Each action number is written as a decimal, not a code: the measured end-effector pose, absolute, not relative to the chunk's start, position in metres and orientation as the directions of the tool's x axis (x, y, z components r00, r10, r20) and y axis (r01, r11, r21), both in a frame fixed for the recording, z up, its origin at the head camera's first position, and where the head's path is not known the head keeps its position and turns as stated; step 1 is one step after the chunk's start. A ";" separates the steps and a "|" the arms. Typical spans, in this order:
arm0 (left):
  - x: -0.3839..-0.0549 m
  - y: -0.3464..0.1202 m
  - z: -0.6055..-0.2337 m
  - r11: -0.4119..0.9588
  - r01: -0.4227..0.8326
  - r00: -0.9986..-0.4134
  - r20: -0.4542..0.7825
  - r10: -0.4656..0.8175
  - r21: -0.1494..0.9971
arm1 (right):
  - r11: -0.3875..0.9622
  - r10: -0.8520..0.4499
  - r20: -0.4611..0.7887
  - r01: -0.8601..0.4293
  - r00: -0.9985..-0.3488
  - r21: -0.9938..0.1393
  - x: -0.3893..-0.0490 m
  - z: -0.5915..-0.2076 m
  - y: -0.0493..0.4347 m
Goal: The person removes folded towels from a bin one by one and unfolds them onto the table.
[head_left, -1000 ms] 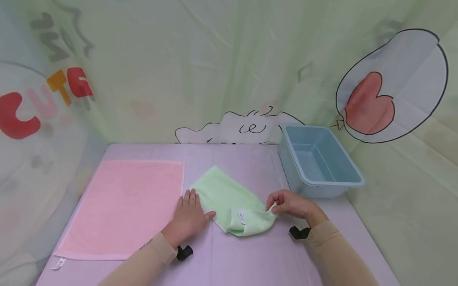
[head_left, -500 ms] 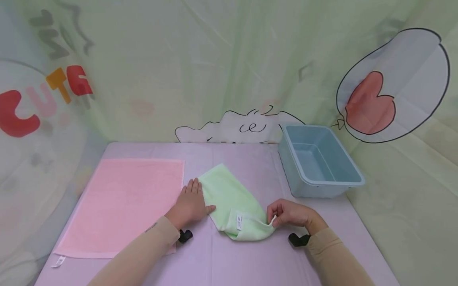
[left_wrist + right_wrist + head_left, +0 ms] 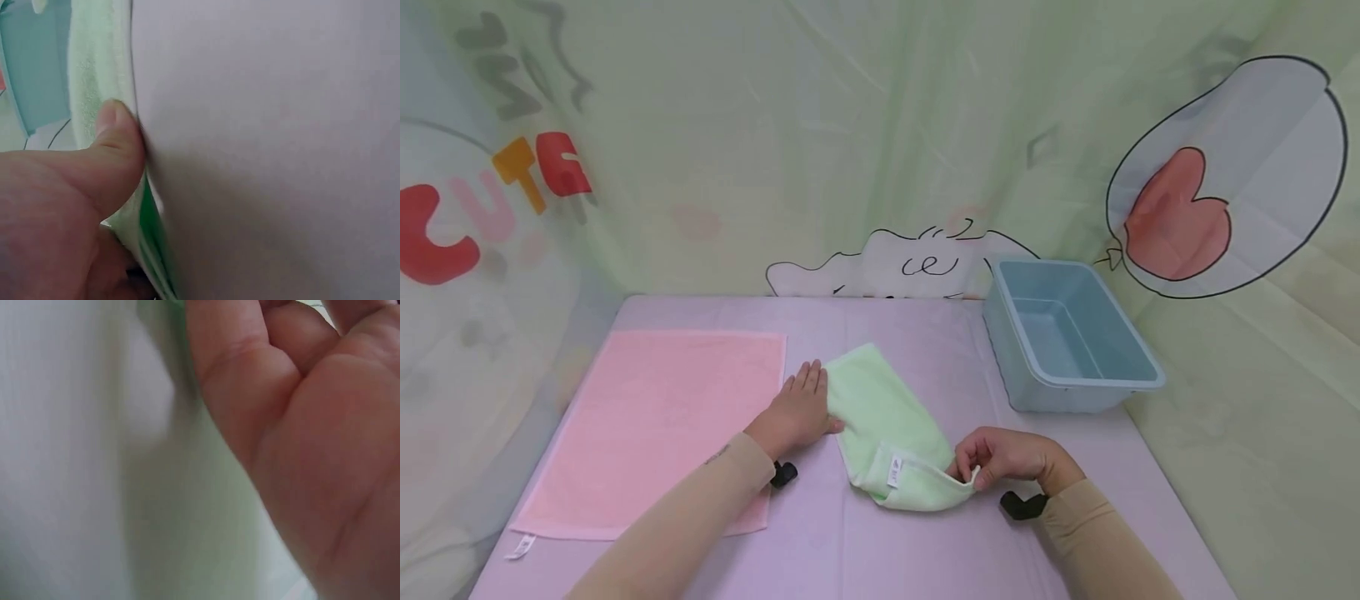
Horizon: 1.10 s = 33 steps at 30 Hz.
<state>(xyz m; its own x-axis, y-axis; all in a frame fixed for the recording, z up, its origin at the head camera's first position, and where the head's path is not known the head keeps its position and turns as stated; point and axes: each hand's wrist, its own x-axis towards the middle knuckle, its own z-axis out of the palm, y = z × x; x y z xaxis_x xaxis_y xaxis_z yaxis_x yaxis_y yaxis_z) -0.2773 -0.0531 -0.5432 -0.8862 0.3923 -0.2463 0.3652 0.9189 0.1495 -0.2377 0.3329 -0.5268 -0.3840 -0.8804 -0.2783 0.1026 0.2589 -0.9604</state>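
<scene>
A light green towel (image 3: 883, 404), folded over on itself, lies in the middle of the head view with a white tag (image 3: 895, 472) on its near flap. At its left edge my left hand (image 3: 796, 410) rests with straight fingers. The left wrist view has that thumb (image 3: 119, 147) lying along the towel's layered edge. On the other side, my right hand (image 3: 1013, 454) pinches the near right corner between curled fingers and thumb, and the flap is raised there. Green cloth shows only at the top edge of the right wrist view, beside the fingers (image 3: 228, 337).
A pink towel (image 3: 655, 425) is spread flat on the left, partly under my left forearm. At the back right stands a blue plastic basin (image 3: 1026, 375) with nothing in it. The lilac tabletop (image 3: 925, 329) meets a printed curtain (image 3: 737, 167) behind.
The green towel has turned, its far corner shifting right and its tagged flap nearer me. My left hand slid slightly farther away; my right hand came nearer, still pinching the corner.
</scene>
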 end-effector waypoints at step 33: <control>-0.184 -0.020 -0.543 0.803 0.533 -0.809 -0.118 0.576 0.266 | 0.560 -0.523 -0.229 -0.128 -0.821 -0.819 -0.266 -0.504 0.289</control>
